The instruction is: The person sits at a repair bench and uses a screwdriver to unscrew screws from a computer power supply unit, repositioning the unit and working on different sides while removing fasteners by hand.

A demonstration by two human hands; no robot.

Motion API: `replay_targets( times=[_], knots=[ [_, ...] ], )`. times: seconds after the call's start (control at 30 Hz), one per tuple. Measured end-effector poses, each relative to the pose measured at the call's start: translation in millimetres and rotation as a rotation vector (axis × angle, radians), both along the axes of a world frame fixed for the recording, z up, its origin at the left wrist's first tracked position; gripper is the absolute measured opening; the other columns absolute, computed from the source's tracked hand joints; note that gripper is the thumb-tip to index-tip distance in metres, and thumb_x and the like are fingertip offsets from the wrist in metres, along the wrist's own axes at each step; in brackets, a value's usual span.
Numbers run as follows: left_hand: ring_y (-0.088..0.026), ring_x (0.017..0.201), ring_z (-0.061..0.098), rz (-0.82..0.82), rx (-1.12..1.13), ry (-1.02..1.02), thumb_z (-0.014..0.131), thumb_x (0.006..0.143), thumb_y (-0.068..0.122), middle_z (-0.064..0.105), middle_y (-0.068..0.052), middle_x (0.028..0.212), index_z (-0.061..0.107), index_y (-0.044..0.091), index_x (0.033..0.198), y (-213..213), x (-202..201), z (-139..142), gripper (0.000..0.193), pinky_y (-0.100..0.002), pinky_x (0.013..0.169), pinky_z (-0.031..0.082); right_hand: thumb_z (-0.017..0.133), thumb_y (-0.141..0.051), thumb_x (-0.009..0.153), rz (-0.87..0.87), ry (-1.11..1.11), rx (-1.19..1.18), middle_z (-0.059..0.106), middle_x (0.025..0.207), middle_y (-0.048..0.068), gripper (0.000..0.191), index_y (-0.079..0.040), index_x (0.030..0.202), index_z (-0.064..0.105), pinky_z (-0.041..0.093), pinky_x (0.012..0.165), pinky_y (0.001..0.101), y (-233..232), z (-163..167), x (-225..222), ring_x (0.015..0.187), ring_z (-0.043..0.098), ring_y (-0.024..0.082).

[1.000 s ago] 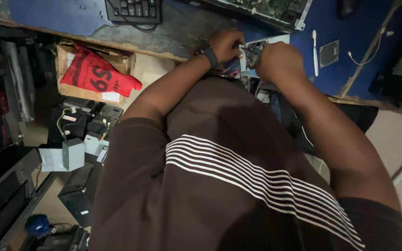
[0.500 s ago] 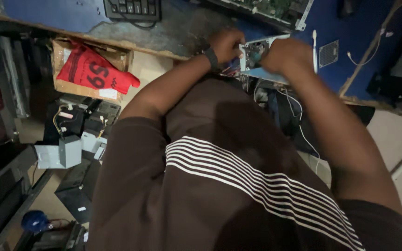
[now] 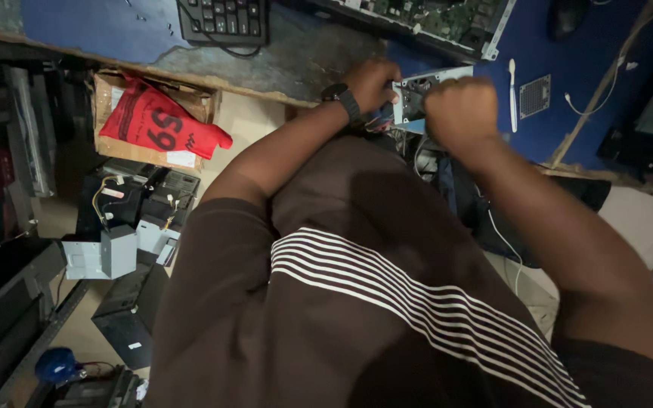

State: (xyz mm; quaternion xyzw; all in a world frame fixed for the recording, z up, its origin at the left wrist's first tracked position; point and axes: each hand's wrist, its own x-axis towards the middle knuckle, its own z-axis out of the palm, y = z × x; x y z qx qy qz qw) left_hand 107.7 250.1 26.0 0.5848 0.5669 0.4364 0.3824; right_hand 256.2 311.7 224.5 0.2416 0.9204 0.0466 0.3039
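Observation:
A small grey metal unit [image 3: 419, 89] with coloured wires sits at the near edge of the blue bench top. My left hand [image 3: 372, 81], with a black watch [image 3: 344, 98] on its wrist, grips the unit's left side. My right hand [image 3: 459, 113] is closed in a fist over the unit's right side and hides most of it. What the right fingers hold cannot be seen. My brown striped shirt [image 3: 357, 287] fills the lower half of the view.
A black keyboard [image 3: 224, 20] and a green circuit board [image 3: 432, 19] lie at the back of the bench [image 3: 115, 30]. A white stick tool [image 3: 513, 94] and a small grille [image 3: 535, 96] lie to the right. Below are a cardboard box with red cloth [image 3: 156, 125] and power supply units [image 3: 126, 227].
Both hands have stayed on the grey unit and shifted slightly with it. My right hand has closed more tightly over its right side. The view has tilted a little.

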Motion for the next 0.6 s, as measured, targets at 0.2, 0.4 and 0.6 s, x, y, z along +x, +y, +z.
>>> replay_targets(
  times=[0.2,0.4,0.6],
  knots=[
    [-0.039,0.096,0.067,0.016,0.029,0.028,0.091,0.069,0.016,0.071,-0.015,0.098,0.071,0.007,0.096,2.8,3.1,-8.1,0.035,-0.048,0.079,0.053,0.066,-0.039,0.094,-0.632,-0.276,-0.214,0.07,0.111,0.026,0.041,-0.001,0.106,0.075,0.055,0.084,0.0515,27.2,7.4,-38.1,0.101,0.068,0.045],
    [-0.036,0.096,0.067,0.035,-0.001,0.018,0.09,0.068,0.016,0.071,-0.013,0.097,0.071,0.008,0.096,6.9,11.2,-13.5,0.034,-0.047,0.081,0.053,0.074,-0.021,0.08,-0.237,-0.05,-0.128,0.072,0.11,0.025,0.027,0.0,0.096,0.076,0.059,0.076,0.0498,18.4,4.8,-14.6,0.093,0.073,0.041],
    [-0.037,0.097,0.066,-0.032,-0.053,0.101,0.091,0.067,0.021,0.071,-0.012,0.096,0.072,0.009,0.092,6.0,4.3,-8.3,0.034,-0.049,0.078,0.052,0.067,-0.018,0.093,0.035,-0.032,0.008,0.077,0.103,0.014,0.016,-0.008,0.096,0.079,0.058,0.078,0.0453,-8.6,9.3,-13.0,0.097,0.076,0.032]
  ],
)
